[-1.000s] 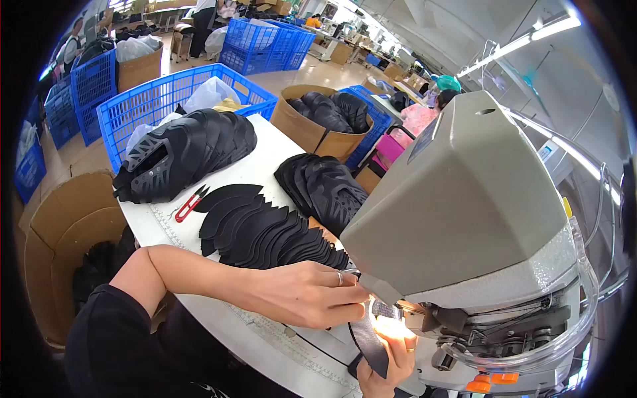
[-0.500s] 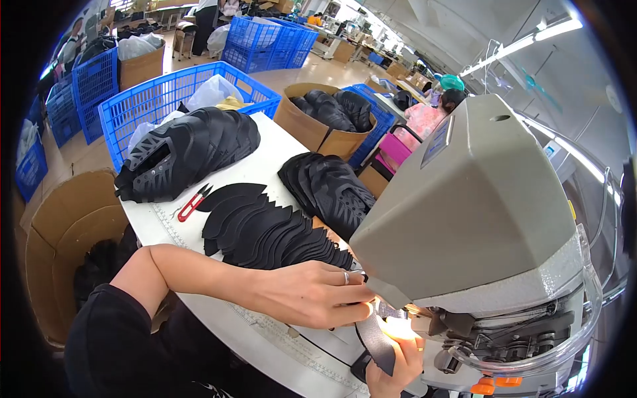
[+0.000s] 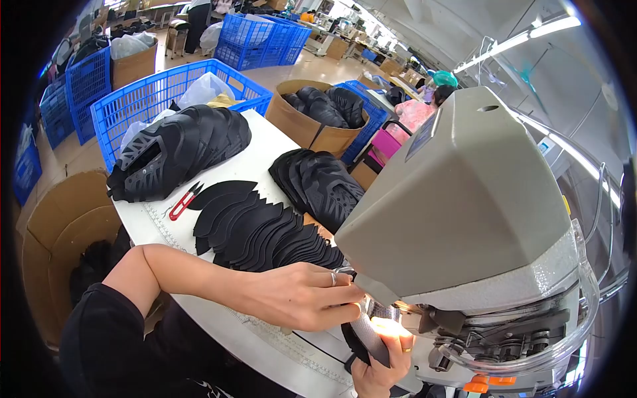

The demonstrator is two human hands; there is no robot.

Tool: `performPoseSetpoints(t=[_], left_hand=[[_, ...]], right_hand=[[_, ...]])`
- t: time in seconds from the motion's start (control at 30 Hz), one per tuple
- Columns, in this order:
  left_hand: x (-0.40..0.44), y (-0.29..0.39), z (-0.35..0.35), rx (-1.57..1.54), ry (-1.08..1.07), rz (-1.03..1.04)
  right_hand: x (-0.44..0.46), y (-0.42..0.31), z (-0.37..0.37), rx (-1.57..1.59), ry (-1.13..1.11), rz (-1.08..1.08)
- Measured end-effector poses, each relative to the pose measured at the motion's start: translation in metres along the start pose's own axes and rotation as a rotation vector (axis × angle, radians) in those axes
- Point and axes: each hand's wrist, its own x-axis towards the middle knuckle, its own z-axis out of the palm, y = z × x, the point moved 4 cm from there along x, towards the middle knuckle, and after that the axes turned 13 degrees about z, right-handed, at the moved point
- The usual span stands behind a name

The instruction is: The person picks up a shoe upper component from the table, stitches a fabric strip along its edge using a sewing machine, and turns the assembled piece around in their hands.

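Under the head of a grey sewing machine [image 3: 451,199], both hands work on a curved fabric piece [image 3: 371,341], grey on one face and black on the other. My left hand [image 3: 302,295], with a ring, pinches its upper end beside the needle area; the machine head partly hides the fingertips. My right hand [image 3: 385,358] grips the lower part between thumb and fingers, brightly lit by the machine lamp. Close behind my left hand lies a fanned row of black curved cut pieces [image 3: 259,229].
Stacked black shoe uppers [image 3: 189,149] and more uppers [image 3: 318,189] lie on the white table [image 3: 265,136]. Red-handled thread snips [image 3: 185,202] rest near its left edge. Around it stand a blue crate [image 3: 179,76] and cardboard boxes [image 3: 60,232]. A person in pink [image 3: 413,116] sits beyond.
The whole view has shifted slightly, with things appearing a little further left. The fabric piece has turned a little, showing more of its black side. Both hands keep their hold.
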Motion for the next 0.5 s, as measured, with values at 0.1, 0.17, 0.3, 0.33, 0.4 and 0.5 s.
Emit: performPoseSetpoints(t=[0.1, 0.17, 0.3, 0.33, 0.4, 0.5], left_hand=[[0.0, -0.003, -0.001, -0.001, -0.039, 0.005], [-0.001, -0.003, -0.001, -0.005, -0.051, 0.012], [0.0, -0.007, -0.005, -0.046, -0.041, 0.027], [0.0, -0.009, -0.006, -0.058, -0.035, 0.032], [-0.002, -0.011, -0.004, -0.074, -0.012, 0.03], [-0.001, -0.009, -0.004, -0.073, -0.006, 0.018]], right_hand=[[0.002, -0.005, 0.001, -0.037, -0.007, -0.042], [0.003, -0.01, 0.003, -0.049, -0.008, -0.023], [0.001, -0.016, 0.007, -0.069, -0.021, 0.057], [0.002, -0.017, 0.008, -0.07, -0.012, 0.055], [-0.003, -0.013, 0.013, -0.047, 0.006, 0.066], [0.002, -0.02, 0.009, -0.002, 0.056, 0.102]])
